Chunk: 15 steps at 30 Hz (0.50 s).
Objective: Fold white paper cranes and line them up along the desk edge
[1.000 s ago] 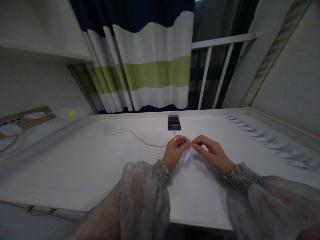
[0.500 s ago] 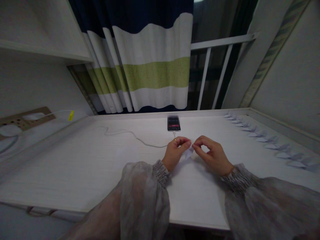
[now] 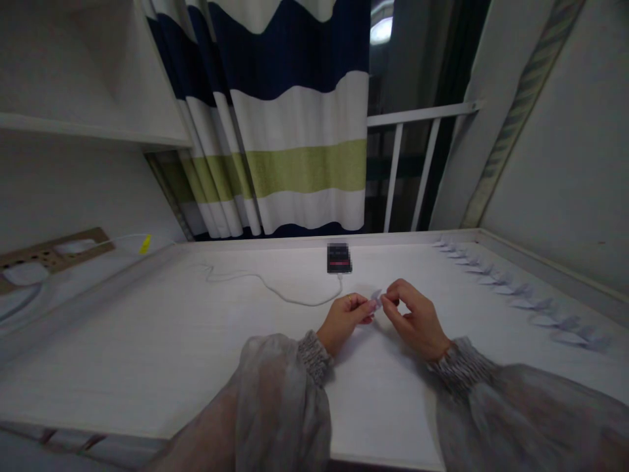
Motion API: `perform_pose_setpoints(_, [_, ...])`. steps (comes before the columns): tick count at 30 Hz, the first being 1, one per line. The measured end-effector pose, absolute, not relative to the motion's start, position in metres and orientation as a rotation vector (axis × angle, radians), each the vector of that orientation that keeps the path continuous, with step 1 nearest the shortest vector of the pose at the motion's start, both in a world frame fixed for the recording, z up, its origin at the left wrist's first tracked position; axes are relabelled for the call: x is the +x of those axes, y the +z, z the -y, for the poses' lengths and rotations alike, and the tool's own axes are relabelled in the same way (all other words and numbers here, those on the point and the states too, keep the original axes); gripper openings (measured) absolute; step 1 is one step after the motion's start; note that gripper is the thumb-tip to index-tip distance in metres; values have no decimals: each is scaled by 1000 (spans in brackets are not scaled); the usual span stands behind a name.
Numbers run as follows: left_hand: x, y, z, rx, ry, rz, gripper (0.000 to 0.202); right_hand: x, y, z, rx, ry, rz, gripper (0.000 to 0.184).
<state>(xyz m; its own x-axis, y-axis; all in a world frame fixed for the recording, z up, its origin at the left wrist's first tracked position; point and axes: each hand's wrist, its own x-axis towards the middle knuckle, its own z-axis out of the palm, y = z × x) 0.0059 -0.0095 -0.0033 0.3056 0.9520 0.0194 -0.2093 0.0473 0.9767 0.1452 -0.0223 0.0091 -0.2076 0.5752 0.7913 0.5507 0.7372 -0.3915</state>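
A small piece of folded white paper (image 3: pixel 376 296) is held up just above the white desk. My left hand (image 3: pixel 344 319) pinches its left side between thumb and fingers, with the other fingers curled. At the paper's right end, my right hand (image 3: pixel 411 318) has thumb and forefinger pressed together on it. The fingers hide part of the paper, and its exact folded shape is too small to tell. Both wrists rest low over the desk in grey gathered sleeves.
Several folded white paper figures (image 3: pixel 533 305) stand in a slanting row along the desk's right side. A phone (image 3: pixel 339 258) with a white cable (image 3: pixel 295 302) lies beyond my hands. A power strip (image 3: pixel 54 255) is at the left wall, and a striped curtain (image 3: pixel 304 167) hangs behind.
The folded paper has turned: it pointed down below my fingertips and now its tip points up between them. My view has tilted upward, so everything sits lower.
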Motion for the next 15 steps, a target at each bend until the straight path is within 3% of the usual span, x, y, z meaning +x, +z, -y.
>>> perform_pose_setpoints(9, [-1, -1, 8, 1133, 1076, -815, 34, 151, 17, 22, -861, 225, 1919, 7])
perform_pose_setpoints(15, [-14, 0, 1, 1199, 933, -737, 33, 167, 17, 7, -950, 847, 1712, 34])
